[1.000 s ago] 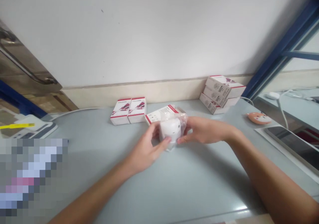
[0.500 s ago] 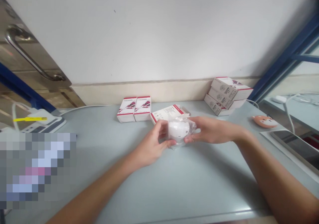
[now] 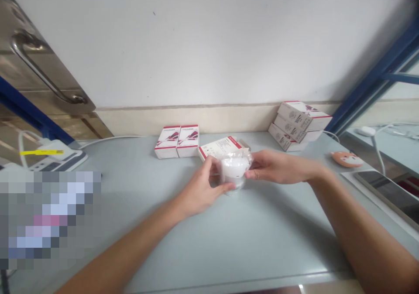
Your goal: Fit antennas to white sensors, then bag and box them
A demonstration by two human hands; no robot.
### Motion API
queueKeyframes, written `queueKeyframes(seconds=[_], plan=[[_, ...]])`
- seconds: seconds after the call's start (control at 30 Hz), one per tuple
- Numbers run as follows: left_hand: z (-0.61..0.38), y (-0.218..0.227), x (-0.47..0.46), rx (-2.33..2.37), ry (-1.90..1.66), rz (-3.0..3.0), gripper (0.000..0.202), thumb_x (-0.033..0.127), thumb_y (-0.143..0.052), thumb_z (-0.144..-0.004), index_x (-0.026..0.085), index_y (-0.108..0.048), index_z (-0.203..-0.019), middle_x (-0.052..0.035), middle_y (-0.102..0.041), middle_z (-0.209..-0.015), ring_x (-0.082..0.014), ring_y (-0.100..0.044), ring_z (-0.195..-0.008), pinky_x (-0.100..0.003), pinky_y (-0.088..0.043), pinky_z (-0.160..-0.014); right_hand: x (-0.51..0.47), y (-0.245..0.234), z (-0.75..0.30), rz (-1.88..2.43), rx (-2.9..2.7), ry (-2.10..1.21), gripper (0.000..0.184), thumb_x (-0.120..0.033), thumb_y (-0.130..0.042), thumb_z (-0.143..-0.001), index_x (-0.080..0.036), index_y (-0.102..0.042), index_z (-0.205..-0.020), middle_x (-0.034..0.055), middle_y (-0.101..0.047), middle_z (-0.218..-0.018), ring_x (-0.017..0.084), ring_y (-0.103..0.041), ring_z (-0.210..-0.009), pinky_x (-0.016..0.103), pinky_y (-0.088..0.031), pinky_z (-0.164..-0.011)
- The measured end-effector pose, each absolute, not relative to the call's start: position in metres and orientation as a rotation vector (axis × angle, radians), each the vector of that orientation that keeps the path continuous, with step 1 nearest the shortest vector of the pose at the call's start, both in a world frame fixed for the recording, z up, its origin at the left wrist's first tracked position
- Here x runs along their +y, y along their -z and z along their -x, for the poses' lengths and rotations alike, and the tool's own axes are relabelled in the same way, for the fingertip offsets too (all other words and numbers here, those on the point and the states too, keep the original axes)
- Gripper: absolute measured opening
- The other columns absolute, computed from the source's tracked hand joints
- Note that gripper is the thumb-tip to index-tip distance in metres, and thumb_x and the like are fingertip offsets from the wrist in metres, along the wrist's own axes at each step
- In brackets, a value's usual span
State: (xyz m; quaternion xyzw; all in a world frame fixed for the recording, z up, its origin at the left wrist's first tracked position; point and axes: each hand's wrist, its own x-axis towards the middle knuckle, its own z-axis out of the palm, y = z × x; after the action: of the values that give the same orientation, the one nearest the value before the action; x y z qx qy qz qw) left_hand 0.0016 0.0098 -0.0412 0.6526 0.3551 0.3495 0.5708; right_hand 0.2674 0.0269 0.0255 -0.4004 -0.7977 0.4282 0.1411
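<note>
Turned slightly since earlier: white device (in clear bag), left grip and right grip clamped on opposite sides.

Illumination is diffuse and moderately bright, with a soft shadow on the table beneath the right arm, small glare spots on the wrap over the table, slight general blur, and pixelated masking along the table's left.
</note>
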Motion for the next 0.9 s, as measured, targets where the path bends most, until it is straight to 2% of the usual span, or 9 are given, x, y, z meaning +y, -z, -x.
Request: queueKeyframes(seconds=[0.07, 0.13, 0.33, 0.47, 0.57, 0.63, 0.73, 0.8, 0.9], plan=[[-0.003, 0.04, 0.008, 0.839, -0.796, -1.532, 0.062, 0.043, -0.083, -0.089, 0.031, -0.049, -0.139, -0.0108, -0.064, -0.145, -0.0303, -0.067, -0.129, -0.045, -0.059, -0.1, 0.027, -0.025, -0.265, 1.19, -2.311, -1.345, 0.043, -0.054, -0.078, -0.089, -0.025, -0.075, -0.12, 0.0048, -0.078, -0.116, 0.026, -0.073, -0.103, 0.035, -0.057, -0.088], [-0.004, 0.038, 0.007, 0.84, -0.776, -1.551, 0.06, 0.042, -0.08, -0.091, 0.032, -0.05, -0.142, -0.0098, -0.065, -0.146, -0.0297, -0.068, -0.129, -0.045, -0.058, -0.102, 0.027, -0.021, -0.26, 1.248, -2.304, -1.381, 0.048, -0.049, -0.083, -0.084, -0.027, -0.074, -0.125, 0.0057, -0.078, -0.123, 0.027, -0.073, -0.108, 0.037, -0.057, -0.092], [-0.007, 0.035, 0.0, 0.969, -0.794, -1.637, 0.06, 0.045, -0.08, -0.09, 0.027, -0.056, -0.142, -0.0111, -0.071, -0.137, -0.0325, -0.07, -0.122, -0.046, -0.058, -0.1, 0.027, -0.001, -0.232, 1.096, -2.306, -1.37, 0.043, -0.032, -0.079, -0.086, -0.028, -0.071, -0.129, 0.0044, -0.076, -0.128, 0.028, -0.07, -0.114, 0.039, -0.056, -0.095], [-0.009, 0.036, -0.003, 1.064, -0.876, -1.652, 0.056, 0.045, -0.081, -0.087, 0.027, -0.062, -0.137, -0.0086, -0.071, -0.138, -0.0334, -0.066, -0.128, -0.045, -0.055, -0.104, 0.025, 0.003, -0.227, 1.097, -2.346, -1.289, 0.04, -0.025, -0.075, -0.086, -0.027, -0.071, -0.126, 0.0047, -0.075, -0.124, 0.028, -0.069, -0.111, 0.039, -0.055, -0.092], [-0.009, 0.031, -0.001, 1.061, -0.926, -1.474, 0.055, 0.043, -0.086, -0.082, 0.022, -0.067, -0.129, -0.0112, -0.075, -0.13, -0.0342, -0.071, -0.119, -0.045, -0.058, -0.098, 0.023, -0.003, -0.229, 1.084, -2.307, -1.268, 0.04, -0.031, -0.079, -0.086, -0.026, -0.068, -0.125, 0.0041, -0.075, -0.114, 0.024, -0.068, -0.1, 0.036, -0.055, -0.085], [-0.007, 0.023, 0.003, 1.042, -0.966, -1.255, 0.052, 0.046, -0.083, -0.084, 0.018, -0.067, -0.126, -0.0135, -0.078, -0.123, -0.0341, -0.073, -0.113, -0.045, -0.059, -0.094, 0.023, -0.009, -0.231, 1.113, -2.233, -1.238, 0.05, -0.041, -0.082, -0.085, -0.026, -0.065, -0.129, 0.0035, -0.073, -0.107, 0.022, -0.066, -0.093, 0.035, -0.054, -0.082], [-0.001, 0.008, 0.009, 0.864, -1.033, -1.009, 0.047, 0.048, -0.072, -0.094, 0.017, -0.067, -0.128, -0.0143, -0.075, -0.132, -0.0348, -0.068, -0.128, -0.046, -0.055, -0.106, 0.023, -0.017, -0.232, 1.072, -2.097, -1.224, 0.057, -0.048, -0.079, -0.089, -0.028, -0.059, -0.139, 0.003, -0.072, -0.106, 0.021, -0.065, -0.094, 0.036, -0.053, -0.085], [0.002, 0.0, 0.012, 0.725, -1.059, -0.917, 0.041, 0.045, -0.067, -0.099, 0.021, -0.067, -0.131, -0.0106, -0.07, -0.143, -0.0326, -0.059, -0.141, -0.044, -0.05, -0.115, 0.023, -0.018, -0.23, 1.018, -1.987, -1.228, 0.051, -0.05, -0.073, -0.094, -0.029, -0.06, -0.139, 0.0036, -0.071, -0.105, 0.021, -0.065, -0.093, 0.036, -0.053, -0.084], [0.003, -0.003, 0.014, 0.658, -1.076, -0.831, 0.038, 0.042, -0.064, -0.101, 0.026, -0.066, -0.135, -0.0049, -0.066, -0.15, -0.029, -0.052, -0.148, -0.041, -0.048, -0.118, 0.025, -0.015, -0.227, 0.992, -1.837, -1.184, 0.04, -0.053, -0.066, -0.099, -0.027, -0.065, -0.13, 0.0052, -0.07, -0.106, 0.019, -0.062, -0.087, 0.035, -0.052, -0.078]])
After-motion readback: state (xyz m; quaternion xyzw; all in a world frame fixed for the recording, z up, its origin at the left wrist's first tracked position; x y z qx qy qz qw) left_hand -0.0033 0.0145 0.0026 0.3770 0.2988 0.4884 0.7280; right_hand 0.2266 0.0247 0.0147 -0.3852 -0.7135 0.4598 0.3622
